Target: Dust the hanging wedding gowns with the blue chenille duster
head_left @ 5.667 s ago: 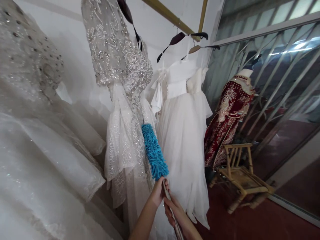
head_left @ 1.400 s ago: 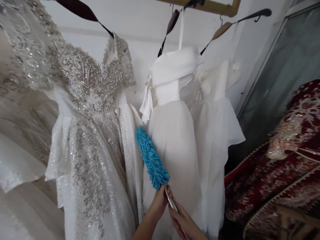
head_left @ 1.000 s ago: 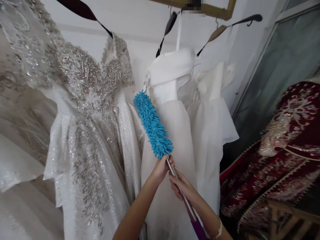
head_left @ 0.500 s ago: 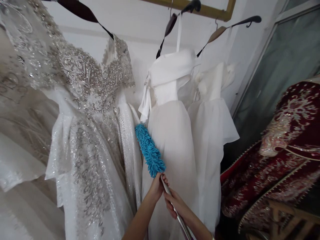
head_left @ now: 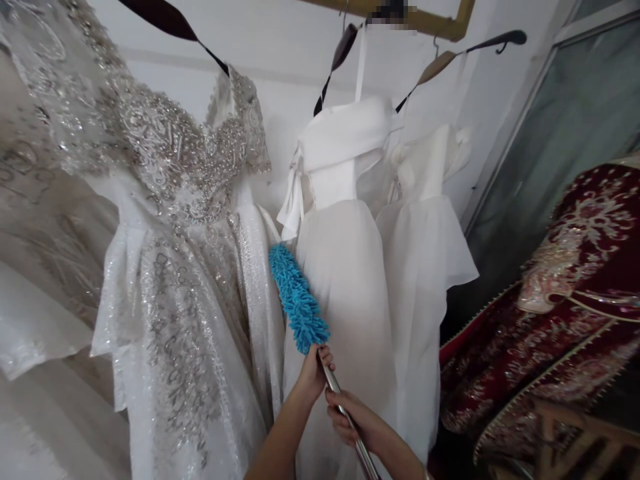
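A blue microfibre duster (head_left: 298,299) with a shaggy head and a metal pole slants up and to the left. My left hand (head_left: 316,371) is closed around the pole just below the head. Lower on the same pole, my right hand (head_left: 354,419) is wrapped round it. Behind the duster hangs a plain white dress (head_left: 345,267) with a wide folded neckline and a bow at its side. The duster's tip lies by the edge of a beaded, glittering white gown (head_left: 185,173); whether it touches the cloth I cannot tell.
Another white dress (head_left: 423,233) hangs to the right on a dark hanger (head_left: 435,68). A dark red embroidered garment (head_left: 565,320) spreads at the right, above a wooden piece (head_left: 575,433). A glass panel (head_left: 575,120) stands behind it, and a gold frame (head_left: 435,25) runs along the top.
The duster's head has shifted very slightly up and left. My right hand sits slightly lower on the pole relative to my left. Both hands keep their hold.
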Available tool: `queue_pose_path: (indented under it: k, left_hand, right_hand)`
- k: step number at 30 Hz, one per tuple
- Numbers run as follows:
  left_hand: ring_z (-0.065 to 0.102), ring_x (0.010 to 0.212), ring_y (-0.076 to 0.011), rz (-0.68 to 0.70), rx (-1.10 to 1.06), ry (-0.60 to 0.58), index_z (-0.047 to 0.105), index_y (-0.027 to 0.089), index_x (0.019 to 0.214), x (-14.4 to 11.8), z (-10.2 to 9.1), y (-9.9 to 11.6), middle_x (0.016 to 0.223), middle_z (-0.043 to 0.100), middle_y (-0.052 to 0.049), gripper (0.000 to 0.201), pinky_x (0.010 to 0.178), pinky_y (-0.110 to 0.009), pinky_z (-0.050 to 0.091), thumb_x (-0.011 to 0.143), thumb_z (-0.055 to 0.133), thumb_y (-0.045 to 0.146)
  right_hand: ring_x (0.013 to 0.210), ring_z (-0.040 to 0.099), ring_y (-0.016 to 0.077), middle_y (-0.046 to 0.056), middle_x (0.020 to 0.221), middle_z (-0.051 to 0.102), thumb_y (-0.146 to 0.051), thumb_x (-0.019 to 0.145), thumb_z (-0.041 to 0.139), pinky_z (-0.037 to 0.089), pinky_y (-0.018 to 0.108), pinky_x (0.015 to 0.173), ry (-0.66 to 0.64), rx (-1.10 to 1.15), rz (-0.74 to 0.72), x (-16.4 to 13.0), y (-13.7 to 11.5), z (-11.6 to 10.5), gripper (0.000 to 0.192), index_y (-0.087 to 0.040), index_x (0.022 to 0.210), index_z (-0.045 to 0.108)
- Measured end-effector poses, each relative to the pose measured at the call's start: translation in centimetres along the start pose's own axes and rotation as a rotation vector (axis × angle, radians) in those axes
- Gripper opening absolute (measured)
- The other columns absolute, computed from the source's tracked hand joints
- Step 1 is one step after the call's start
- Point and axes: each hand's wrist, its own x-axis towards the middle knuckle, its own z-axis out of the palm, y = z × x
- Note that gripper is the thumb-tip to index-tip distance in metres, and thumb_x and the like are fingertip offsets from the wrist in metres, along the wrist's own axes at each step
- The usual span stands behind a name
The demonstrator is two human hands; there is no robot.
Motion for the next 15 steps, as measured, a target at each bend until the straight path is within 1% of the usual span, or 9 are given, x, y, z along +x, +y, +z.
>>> queue_pose_path:
  k: [4,6,8,11,15]
  left_hand:
    - [0.021,0.040,-0.0036,0.004,-0.014,-0.045,0.039,0.022,0.069,-0.1,0.4,0.5,0.054,0.020,0.014,0.029,0.047,-0.020,0.027,0.070,0.068,0.020]
    - [0.020,0.040,-0.0036,0.006,-0.022,-0.049,0.039,0.022,0.068,-0.1,0.7,0.7,0.054,0.020,0.013,0.028,0.047,-0.019,0.026,0.071,0.067,0.020]
    - [0.019,0.040,-0.0037,0.001,-0.024,-0.057,0.039,0.021,0.068,-0.2,1.2,1.0,0.054,0.020,0.013,0.028,0.046,-0.019,0.025,0.073,0.067,0.021]
    - [0.018,0.041,-0.0039,0.001,-0.018,-0.110,0.040,0.021,0.067,-0.4,2.4,1.6,0.054,0.019,0.013,0.029,0.046,-0.019,0.027,0.077,0.067,0.023]
    - [0.019,0.042,-0.0047,0.009,0.031,-0.209,0.040,0.021,0.066,-0.7,4.7,2.7,0.055,0.019,0.012,0.031,0.048,-0.020,0.029,0.079,0.068,0.024]
  right_hand:
    - [0.028,0.016,0.0028,-0.018,0.038,0.035,-0.061,0.068,0.076,0.017,0.020,0.032,-0.043,0.015,0.017,-0.1,-0.4,0.2,0.050,-0.026,0.074,0.040]
    - [0.029,0.014,0.0030,-0.019,0.038,0.034,-0.059,0.069,0.076,0.016,0.020,0.033,-0.027,0.001,0.011,-0.3,-0.8,0.4,0.049,-0.026,0.076,0.039]
    - [0.029,0.013,0.0030,-0.019,0.039,0.034,-0.059,0.067,0.077,0.015,0.020,0.033,0.019,-0.026,0.003,-0.5,-1.4,0.7,0.051,-0.027,0.079,0.040]
    - [0.030,0.014,0.0028,-0.019,0.039,0.036,-0.060,0.065,0.078,0.014,0.020,0.033,0.084,-0.071,-0.023,-1.1,-2.7,1.1,0.053,-0.027,0.080,0.038]
    - [0.029,0.015,0.0022,-0.020,0.040,0.035,-0.057,0.068,0.075,0.013,0.021,0.032,0.115,-0.109,-0.073,-1.6,-4.7,1.4,0.050,-0.027,0.079,0.036]
